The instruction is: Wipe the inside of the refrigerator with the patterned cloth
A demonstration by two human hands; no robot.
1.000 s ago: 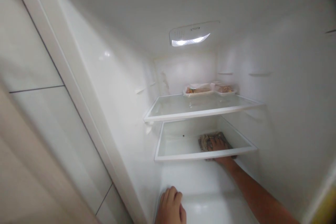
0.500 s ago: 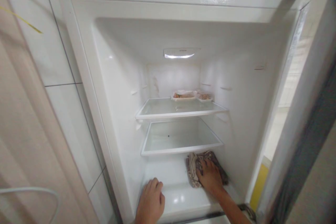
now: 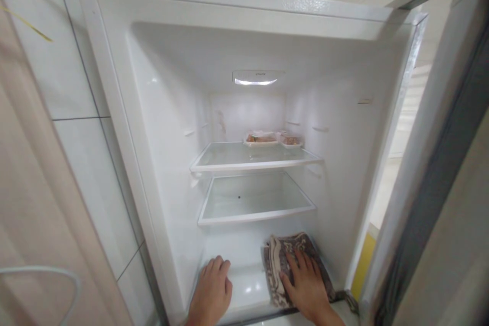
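A folded brown and cream patterned cloth (image 3: 277, 267) lies on the fridge floor (image 3: 244, 254) at the right. Pressed flat on top of it is my right hand (image 3: 307, 285), fingers spread. At the lower left, my left hand (image 3: 212, 288) rests by the front of the fridge floor near the left wall, its fingers bent and close together; whether anything is under them is hidden.
Two glass shelves, an upper one (image 3: 255, 155) and a lower one (image 3: 255, 204), hang above the hands. Wrapped food trays (image 3: 262, 137) sit on the upper one. The open door (image 3: 431, 163) stands at the right, a tiled wall (image 3: 84, 163) at the left.
My right hand has moved the cloth toward the front edge of the fridge floor, and its fingers are more spread. My left hand stays at nearly the same place. The view has shifted slightly.
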